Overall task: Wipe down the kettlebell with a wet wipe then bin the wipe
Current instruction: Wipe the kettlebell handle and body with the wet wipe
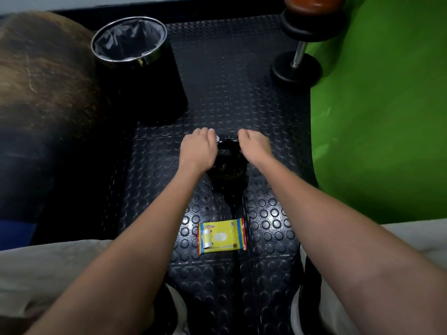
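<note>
A black kettlebell (227, 165) stands on the studded rubber floor in the middle of the view. My left hand (198, 147) is closed on a white wet wipe (217, 139), of which only a small corner shows, pressed at the left end of the kettlebell's handle. On the handle's right end my right hand (254, 143) is curled, gripping it. The handle is mostly hidden between the two hands. A black bin (135, 68) with a chrome rim and a grey liner stands at the back left, apart from both hands.
A yellow pack of wet wipes (222, 235) lies on the floor near my feet. A dumbbell (298, 56) stands on end at the back right beside a green wall (387, 117). A large brown ball (41, 76) fills the left side.
</note>
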